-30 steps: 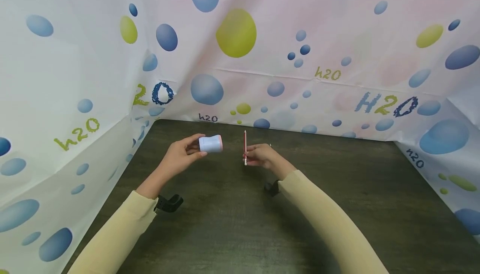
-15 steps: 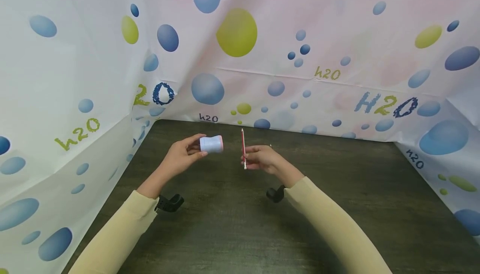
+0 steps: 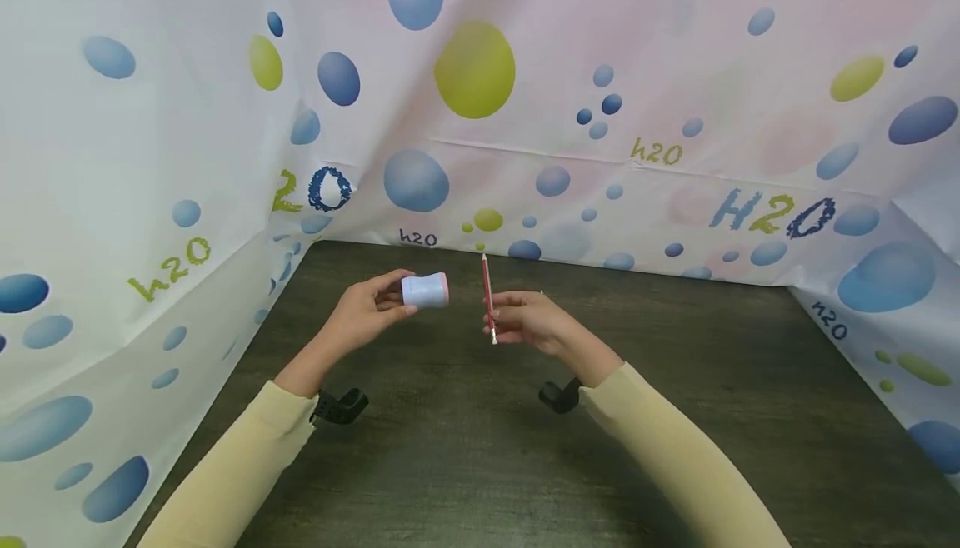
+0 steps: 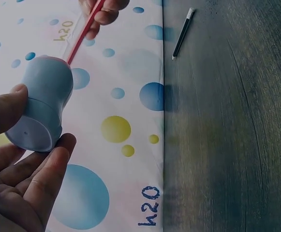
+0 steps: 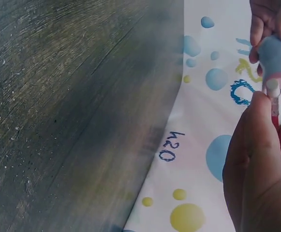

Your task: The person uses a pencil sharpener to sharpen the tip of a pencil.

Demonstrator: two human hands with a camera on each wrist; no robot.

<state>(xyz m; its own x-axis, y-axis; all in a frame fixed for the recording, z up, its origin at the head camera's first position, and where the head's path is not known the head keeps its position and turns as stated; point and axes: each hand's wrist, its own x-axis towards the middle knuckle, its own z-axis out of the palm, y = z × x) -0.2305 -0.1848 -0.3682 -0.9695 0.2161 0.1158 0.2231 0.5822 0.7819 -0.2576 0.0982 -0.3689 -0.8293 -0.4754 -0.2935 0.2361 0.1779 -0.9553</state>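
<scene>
Held sideways above the table, a light blue pencil sharpener is pinched between the thumb and fingers of my left hand. Its pink end faces right, and a dark hole shows in that end in the right wrist view. My right hand grips a red pencil near its lower part. The pencil stands nearly upright with its tip leaning slightly left. A gap separates the pencil from the sharpener in the head view.
A dark pencil with a white end lies on the dark wooden table, mostly hidden behind my right hand in the head view. A white sheet with coloured dots and lettering rises along the back and sides.
My right hand has shifted slightly right and toward me. The pencil has gone from upright to a slight lean, tip to the left. My left hand and the sharpener have hardly moved.
</scene>
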